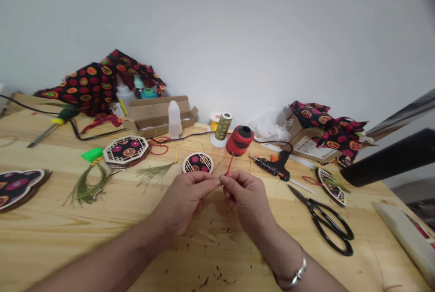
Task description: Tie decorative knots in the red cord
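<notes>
My left hand [190,194] and my right hand [245,192] meet at the fingertips above the wooden table. Both are closed in a pinch on a red cord [229,164], which runs from the right fingertips up to a red spool [239,140]. A little red shows under the left fingers too. Just beyond the left hand lies a round ornament [198,163] with a pale lattice frame over dark patterned fabric; the hand hides its lower edge. A green thread spool [224,126] stands behind the red one.
Black-handled scissors [331,221] and a glue gun [277,165] lie on the right. Left are an octagonal ornament [125,150], a green tassel [89,183] and a screwdriver [50,126]. A white bottle [174,120] stands by an open cardboard box [156,115]. Dark scraps dot the near tabletop [163,265].
</notes>
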Tool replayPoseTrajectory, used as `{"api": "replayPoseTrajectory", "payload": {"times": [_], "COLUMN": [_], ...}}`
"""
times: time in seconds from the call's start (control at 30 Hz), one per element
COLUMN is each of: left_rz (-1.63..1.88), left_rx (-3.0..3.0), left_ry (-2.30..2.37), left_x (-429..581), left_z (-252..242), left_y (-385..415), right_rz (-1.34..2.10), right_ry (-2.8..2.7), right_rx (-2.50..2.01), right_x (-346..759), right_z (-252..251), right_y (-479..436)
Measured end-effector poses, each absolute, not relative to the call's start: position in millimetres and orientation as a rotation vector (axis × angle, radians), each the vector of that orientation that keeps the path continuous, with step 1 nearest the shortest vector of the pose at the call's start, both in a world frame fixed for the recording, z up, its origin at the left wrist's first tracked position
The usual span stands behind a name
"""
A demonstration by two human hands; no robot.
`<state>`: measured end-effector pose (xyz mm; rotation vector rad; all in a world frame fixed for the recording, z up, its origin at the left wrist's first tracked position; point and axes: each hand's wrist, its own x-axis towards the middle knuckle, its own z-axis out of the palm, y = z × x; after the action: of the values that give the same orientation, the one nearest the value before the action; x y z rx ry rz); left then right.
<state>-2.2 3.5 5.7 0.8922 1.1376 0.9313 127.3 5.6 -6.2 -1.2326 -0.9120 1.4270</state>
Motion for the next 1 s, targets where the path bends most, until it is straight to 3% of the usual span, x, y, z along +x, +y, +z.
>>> {"api": "replayPoseTrajectory", "payload": {"times": [0.2,0.6,0.77,1.0], "left_rz": [0.887,0.943,0.815,0.737], "left_rx": [0.831,1.311,1.286,1.372], "left_ry": [1.09,1.318,1.272,1.218], "left_x": [-4,-6,-4,-1], "left_z": [5,15,9,5], "left_y": [4,8,5,3], "right_rz": [1.152,0.62,0.701,1.083], "right_ry": [-1.254,-1.673,-1.615,-1.365], "right_rx": [-1.363,-1.447,-1.425,-1.354], "right_x": [135,145,143,141], "right_z": [-4,-2,1,2], "right_y": [9,11,9,12]}}
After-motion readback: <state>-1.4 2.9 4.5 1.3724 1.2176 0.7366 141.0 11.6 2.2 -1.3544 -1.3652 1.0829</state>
